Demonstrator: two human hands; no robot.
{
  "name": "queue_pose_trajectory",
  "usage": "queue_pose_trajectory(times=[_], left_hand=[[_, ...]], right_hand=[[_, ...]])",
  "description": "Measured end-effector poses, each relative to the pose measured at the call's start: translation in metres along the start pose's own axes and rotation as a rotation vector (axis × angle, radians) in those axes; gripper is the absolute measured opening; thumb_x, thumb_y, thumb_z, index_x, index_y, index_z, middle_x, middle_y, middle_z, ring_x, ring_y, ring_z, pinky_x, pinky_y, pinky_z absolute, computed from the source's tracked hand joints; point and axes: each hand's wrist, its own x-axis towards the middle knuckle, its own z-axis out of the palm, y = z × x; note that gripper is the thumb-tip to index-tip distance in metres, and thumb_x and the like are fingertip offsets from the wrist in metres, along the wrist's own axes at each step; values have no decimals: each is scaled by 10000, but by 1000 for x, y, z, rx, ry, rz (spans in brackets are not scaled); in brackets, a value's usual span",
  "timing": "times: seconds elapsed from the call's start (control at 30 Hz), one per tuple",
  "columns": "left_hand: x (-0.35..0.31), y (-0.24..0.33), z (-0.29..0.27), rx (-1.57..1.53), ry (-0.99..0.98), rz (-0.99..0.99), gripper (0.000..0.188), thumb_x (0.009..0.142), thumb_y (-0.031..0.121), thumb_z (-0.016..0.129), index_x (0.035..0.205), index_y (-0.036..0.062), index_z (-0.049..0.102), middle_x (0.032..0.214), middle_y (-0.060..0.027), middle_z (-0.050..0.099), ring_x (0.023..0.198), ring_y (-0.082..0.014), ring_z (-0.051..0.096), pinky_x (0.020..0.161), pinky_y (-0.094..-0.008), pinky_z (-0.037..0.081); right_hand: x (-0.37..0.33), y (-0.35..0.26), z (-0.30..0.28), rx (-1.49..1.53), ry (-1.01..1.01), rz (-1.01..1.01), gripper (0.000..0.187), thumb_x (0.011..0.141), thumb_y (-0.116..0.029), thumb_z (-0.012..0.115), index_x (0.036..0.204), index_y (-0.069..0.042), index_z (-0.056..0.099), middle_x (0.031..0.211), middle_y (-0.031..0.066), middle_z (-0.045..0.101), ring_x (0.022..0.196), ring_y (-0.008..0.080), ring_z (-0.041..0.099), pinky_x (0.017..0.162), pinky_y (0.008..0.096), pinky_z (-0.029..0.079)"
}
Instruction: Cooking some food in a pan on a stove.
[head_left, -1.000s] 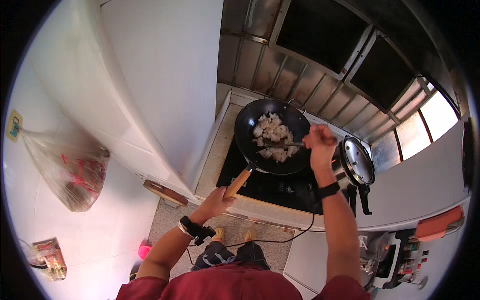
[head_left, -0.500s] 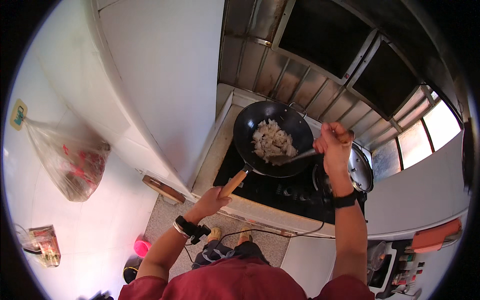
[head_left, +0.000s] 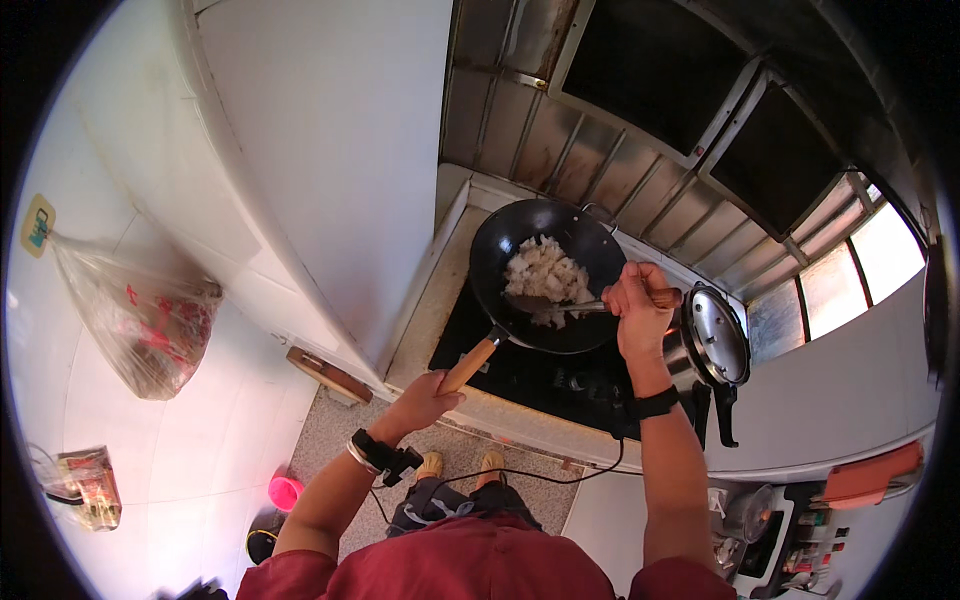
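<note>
Where chunks (head_left: 547, 268) lie, black wok (head_left: 600, 252), wooden handle (head_left: 470, 364)

The right hand (head_left: 640, 305) covers part of the spatula (head_left: 592, 307), whose blade is partly lost among white pieces (head_left: 548, 268) too unclear to identify. The left hand (head_left: 425, 402) hides the near end of the wooden handle (head_left: 475, 362). The wok (head_left: 497, 240) conceals the cooktop (head_left: 460, 328) beneath it. At left, the plastic bag (head_left: 150, 330) blurs its contents. The far dark panel (head_left: 655, 60) is cut off by the upper edge; the red shirt (head_left: 480, 562), by the lower.
</note>
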Motion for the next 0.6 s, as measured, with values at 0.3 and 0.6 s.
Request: queue_pose_trajectory(times=[0.3, 0.6], left_hand=[[-1, -9, -2, 34, 8, 18, 326, 846, 260, 681, 910, -26, 538, 682, -72, 533, 629, -157, 523, 556, -334, 419], [0, -5, -1, 18, -12, -6, 323, 850, 268, 681, 904, -15, 537, 674, -74, 532, 606, -150, 509, 539, -336, 408]], right_hand=[[24, -57, -17, -272, 14, -41, 194, 909, -171, 628, 805, -13, 587, 573, 19, 523, 477, 92, 450, 488, 265, 389], [41, -23, -14, -221, -46, -68, 213, 906, -192, 637, 789, -21, 586, 577, 12, 515, 477, 93, 458, 491, 263, 387]])
